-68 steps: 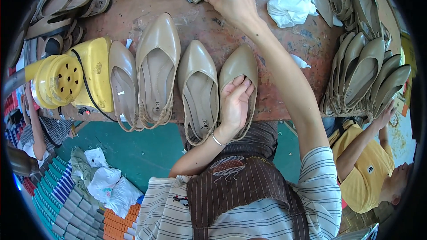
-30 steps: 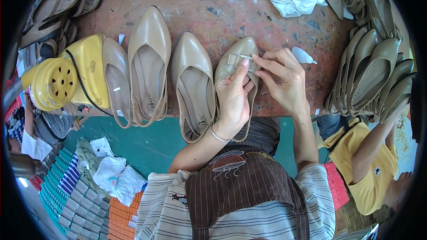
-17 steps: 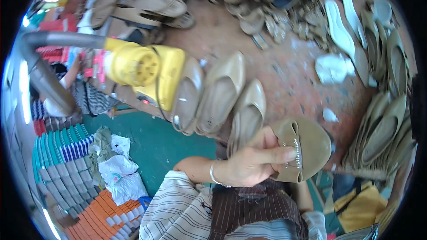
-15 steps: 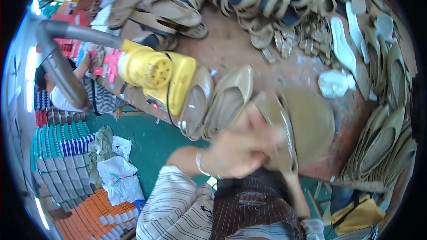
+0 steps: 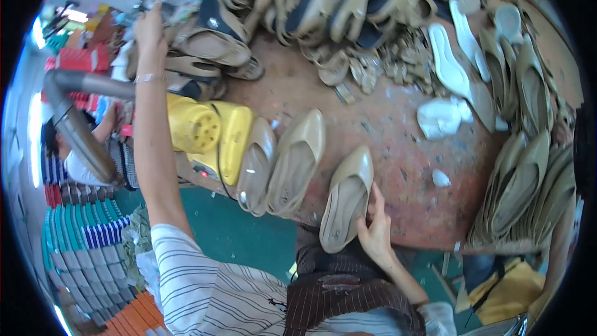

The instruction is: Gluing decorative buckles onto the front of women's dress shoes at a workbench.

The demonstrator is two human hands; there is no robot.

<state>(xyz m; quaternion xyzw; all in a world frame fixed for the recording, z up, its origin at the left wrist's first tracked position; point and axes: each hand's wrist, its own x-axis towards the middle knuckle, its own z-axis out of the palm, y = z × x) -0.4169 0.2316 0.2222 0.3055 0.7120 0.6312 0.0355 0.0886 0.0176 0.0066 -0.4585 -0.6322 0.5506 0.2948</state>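
A beige pointed flat shoe (image 5: 348, 196) lies with its opening up at the table's near edge. My right hand (image 5: 376, 230) grips its right side, thumb by the rim and fingers along the outside. My left arm stretches to the far left, past a yellow machine (image 5: 202, 127). There my left hand (image 5: 150, 28) has its fingers drawn together among cluttered small items; what they hold, if anything, is too small to make out. Two more beige flats, a larger shoe (image 5: 297, 165) and a narrower-looking shoe (image 5: 256, 168), stand between the machine and my right hand.
Heaped shoes (image 5: 336, 3) line the table's back. Stacked beige uppers (image 5: 522, 193) crowd the right edge, near white insoles (image 5: 449, 59) and a crumpled white wad (image 5: 440, 118). A grey duct (image 5: 81, 127) bends at left; another person (image 5: 84, 152) sits beyond it.
My left hand has left the middle and reached to the far left. The shoe, earlier raised and blurred close to my hands, is now lower at the table edge in my right hand.
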